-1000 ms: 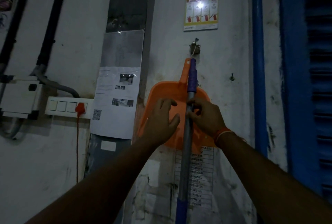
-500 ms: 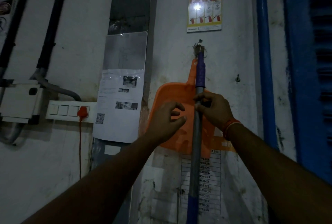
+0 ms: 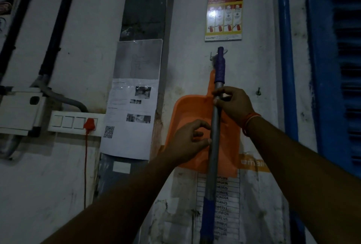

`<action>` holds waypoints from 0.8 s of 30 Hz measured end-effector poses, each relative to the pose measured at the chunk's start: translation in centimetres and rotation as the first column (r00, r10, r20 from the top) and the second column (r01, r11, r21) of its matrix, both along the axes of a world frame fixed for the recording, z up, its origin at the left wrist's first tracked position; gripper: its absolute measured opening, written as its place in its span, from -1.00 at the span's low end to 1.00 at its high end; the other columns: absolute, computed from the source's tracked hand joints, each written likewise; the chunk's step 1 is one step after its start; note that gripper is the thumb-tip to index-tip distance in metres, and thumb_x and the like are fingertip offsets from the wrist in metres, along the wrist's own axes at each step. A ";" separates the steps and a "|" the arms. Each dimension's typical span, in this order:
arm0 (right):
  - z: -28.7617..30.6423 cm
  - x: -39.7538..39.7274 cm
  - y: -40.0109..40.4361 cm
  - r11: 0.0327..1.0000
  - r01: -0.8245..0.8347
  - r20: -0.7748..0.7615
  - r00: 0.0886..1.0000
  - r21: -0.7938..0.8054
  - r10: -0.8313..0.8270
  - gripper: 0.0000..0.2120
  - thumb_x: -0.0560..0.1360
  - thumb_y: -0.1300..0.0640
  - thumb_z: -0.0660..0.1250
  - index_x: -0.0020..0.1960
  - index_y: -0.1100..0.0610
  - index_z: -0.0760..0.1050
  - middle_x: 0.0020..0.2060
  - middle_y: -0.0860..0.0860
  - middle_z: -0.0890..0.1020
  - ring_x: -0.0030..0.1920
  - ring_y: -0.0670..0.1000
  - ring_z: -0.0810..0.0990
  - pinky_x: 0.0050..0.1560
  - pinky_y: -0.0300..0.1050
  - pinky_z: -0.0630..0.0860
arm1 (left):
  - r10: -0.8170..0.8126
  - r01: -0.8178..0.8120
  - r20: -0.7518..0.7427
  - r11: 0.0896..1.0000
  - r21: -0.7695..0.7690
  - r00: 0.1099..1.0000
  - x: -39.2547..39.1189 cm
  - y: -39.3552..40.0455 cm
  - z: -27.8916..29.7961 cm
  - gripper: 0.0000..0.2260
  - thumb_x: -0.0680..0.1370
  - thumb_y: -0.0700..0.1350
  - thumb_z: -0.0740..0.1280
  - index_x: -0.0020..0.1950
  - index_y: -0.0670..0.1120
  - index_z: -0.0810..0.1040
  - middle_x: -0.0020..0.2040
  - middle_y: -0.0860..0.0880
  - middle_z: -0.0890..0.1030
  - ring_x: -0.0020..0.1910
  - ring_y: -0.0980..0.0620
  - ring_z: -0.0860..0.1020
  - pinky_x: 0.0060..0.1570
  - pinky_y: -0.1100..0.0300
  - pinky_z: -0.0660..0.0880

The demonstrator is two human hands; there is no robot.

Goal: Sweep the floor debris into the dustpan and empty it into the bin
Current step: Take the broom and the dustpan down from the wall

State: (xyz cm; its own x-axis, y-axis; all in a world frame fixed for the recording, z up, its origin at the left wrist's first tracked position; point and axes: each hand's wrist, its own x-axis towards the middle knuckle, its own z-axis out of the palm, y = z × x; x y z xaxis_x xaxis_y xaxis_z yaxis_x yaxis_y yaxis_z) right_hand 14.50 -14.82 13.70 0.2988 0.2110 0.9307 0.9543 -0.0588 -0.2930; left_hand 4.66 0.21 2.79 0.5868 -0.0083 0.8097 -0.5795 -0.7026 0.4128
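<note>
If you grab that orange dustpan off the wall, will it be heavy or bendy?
Probably light: the orange dustpan looks like thin moulded plastic and hangs flat on the wall. Likely fairly stiff, since its raised rim keeps its shape. It may swing when pulled, as it seems to hang only by its handle top.

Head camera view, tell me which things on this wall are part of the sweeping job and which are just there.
For the job:
broom handle, gripped by the right hand
orange dustpan hanging behind it
left hand beside the handle

Just there:
fire extinguisher poster
printed notices
switch panel
red plug
blue pipe
</note>
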 end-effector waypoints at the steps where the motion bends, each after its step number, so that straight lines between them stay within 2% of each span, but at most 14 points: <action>1: 0.5 -0.1 -0.1 1.000 -0.011 0.004 1.000 0.009 0.011 -0.75 0.41 0.24 0.47 -0.02 -0.08 0.64 -0.05 0.01 0.68 -0.12 -0.06 0.66 -0.10 -0.25 0.63 | -0.014 0.014 -0.009 1.000 -0.010 1.000 -0.1 0.0 0.0 -0.68 0.57 -0.12 0.43 0.30 0.09 0.51 0.43 0.06 0.44 0.40 -0.02 0.46 0.30 -0.03 0.53; 4: 1.4 -0.1 -0.6 0.999 -0.031 0.009 0.999 0.011 0.031 -0.73 0.38 0.24 0.48 -0.05 -0.12 0.65 -0.03 0.00 0.68 -0.11 0.00 0.68 0.01 0.00 0.65 | -0.081 0.079 -0.033 0.995 -0.056 0.996 -0.1 0.0 0.1 -0.68 0.58 -0.15 0.42 0.30 0.09 0.51 0.45 0.07 0.44 0.42 -0.03 0.45 0.32 -0.04 0.51; 9: 2.0 -0.3 -1.1 0.994 -0.101 -0.001 0.995 0.036 0.101 -0.72 0.37 0.23 0.48 -0.07 -0.13 0.65 0.00 -0.02 0.68 -0.09 0.04 0.67 0.03 0.11 0.63 | -0.182 0.181 -0.021 0.982 -0.045 0.983 0.0 0.1 -0.1 -0.66 0.61 -0.18 0.38 0.35 0.10 0.51 0.40 0.05 0.49 0.38 0.08 0.50 0.30 0.04 0.55; 12: 2.0 -0.6 -1.2 0.991 -0.130 -0.010 0.991 0.038 0.131 -0.74 0.38 0.25 0.47 -0.04 -0.08 0.66 0.01 -0.02 0.68 -0.07 0.04 0.67 0.04 0.10 0.63 | -0.211 0.210 -0.092 0.978 -0.015 0.973 0.2 -0.7 -0.3 -0.60 0.62 -0.18 0.37 0.40 0.16 0.48 0.41 0.03 0.47 0.34 0.03 0.53 0.25 0.01 0.59; 15: 2.0 -1.3 -1.1 0.984 -0.173 -0.014 0.985 0.040 0.173 -0.74 0.42 0.29 0.44 0.02 0.00 0.65 0.04 0.03 0.66 -0.06 0.06 0.66 0.03 0.05 0.64 | -0.154 0.156 -0.055 0.987 0.031 0.987 0.8 -1.5 -0.5 -0.60 0.60 -0.20 0.37 0.37 0.18 0.50 0.36 0.06 0.51 0.31 0.04 0.54 0.26 -0.04 0.58; 17: 1.8 -1.9 -1.4 0.978 -0.206 -0.016 0.978 0.034 0.207 -0.71 0.46 0.32 0.41 0.11 0.04 0.62 0.06 0.06 0.64 -0.06 -0.02 0.63 -0.07 -0.16 0.64 | -0.144 0.144 -0.011 0.990 0.008 0.990 1.2 -1.7 -0.4 -0.60 0.60 -0.22 0.37 0.34 0.17 0.52 0.31 0.08 0.54 0.27 0.07 0.55 0.26 -0.03 0.58; 19: 1.6 -2.4 -2.0 0.963 -0.268 -0.054 0.962 0.015 0.269 -0.64 0.49 0.30 0.39 0.24 0.04 0.57 0.11 0.08 0.62 -0.01 -0.08 0.60 -0.20 -0.35 0.55 | -0.159 0.159 0.017 0.987 -0.020 0.987 1.3 -1.7 -0.3 -0.60 0.59 -0.24 0.37 0.32 0.17 0.54 0.27 0.09 0.56 0.23 0.10 0.57 0.24 -0.03 0.59; 22: 0.4 -2.8 -3.3 0.946 -0.321 -0.113 0.939 0.048 0.324 -0.59 0.50 0.24 0.39 0.30 -0.07 0.53 0.18 0.03 0.57 0.14 -0.07 0.57 -0.13 -0.28 0.53 | -0.181 0.182 0.022 0.981 -0.060 0.983 1.1 -1.5 0.2 -0.62 0.59 -0.27 0.37 0.30 0.13 0.56 0.24 0.08 0.56 0.20 0.12 0.58 0.19 0.02 0.61; 24: -1.6 -3.1 -4.4 0.947 -0.304 -0.097 0.944 0.107 0.314 -0.63 0.51 0.25 0.38 0.25 -0.08 0.55 0.18 -0.02 0.59 0.13 -0.09 0.59 -0.10 -0.23 0.55 | -0.202 0.203 0.021 0.975 -0.089 0.979 0.8 -1.5 0.6 -0.63 0.59 -0.29 0.36 0.28 0.12 0.57 0.24 0.04 0.56 0.21 0.06 0.59 0.20 0.02 0.61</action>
State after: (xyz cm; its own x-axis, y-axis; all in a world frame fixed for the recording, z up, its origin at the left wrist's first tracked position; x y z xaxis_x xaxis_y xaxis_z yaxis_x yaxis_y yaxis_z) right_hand 11.41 -19.24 12.13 0.3345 0.2271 0.9146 0.8824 0.2653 -0.3886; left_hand 5.42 -1.28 3.41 0.5710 -0.0527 0.8193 -0.7110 -0.5306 0.4614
